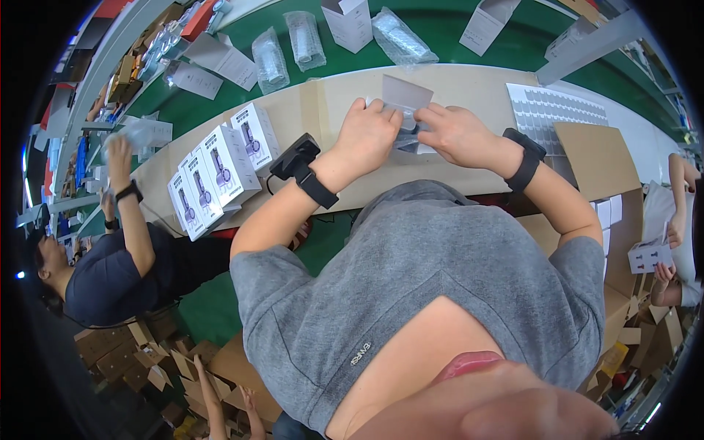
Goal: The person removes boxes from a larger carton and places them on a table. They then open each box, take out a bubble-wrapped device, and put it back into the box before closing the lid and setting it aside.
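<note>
Head view shows both hands of the person above the pale surface, where an open box with a raised flap is placed between them. The left hand has its fingers bent and nearly closed on the left edge of this box. The right hand has its fingers also bent, gripping the right edge. What lies inside the box is mostly hidden by the hands, so one cannot tell it clearly. Each wrist carries a black strap.

To the left, four white boxes with a printed device picture form a close group. Behind the surface, on a green band, there are three bubble-wrapped packages. At the right, a white tabbed sheet is near an open carton. On the far left, a co-worker in dark clothes raises one hand.
</note>
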